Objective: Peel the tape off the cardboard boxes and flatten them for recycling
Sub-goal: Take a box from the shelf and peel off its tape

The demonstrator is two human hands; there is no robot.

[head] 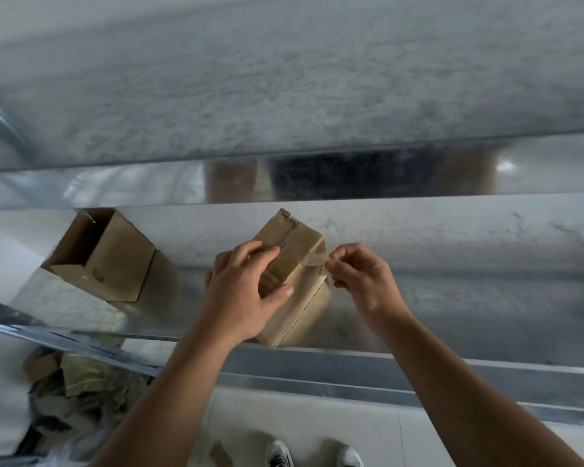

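left hand (241, 291) grips taped box (294, 281) on metal table (452, 264); right hand (359, 276) pinches clear tape (316, 259), partly lifted. second box (102, 256) open at left, unflattened. flattening not begun.

The left hand (241, 291) grips a closed cardboard box (297, 284) on a metal table (452, 264), fingers across its top, thumb on its near face. Right of those fingers, the right hand (361, 279) pinches clear tape (317, 258) lifted off the box's edge. Well left stands 1 open box (108, 257).
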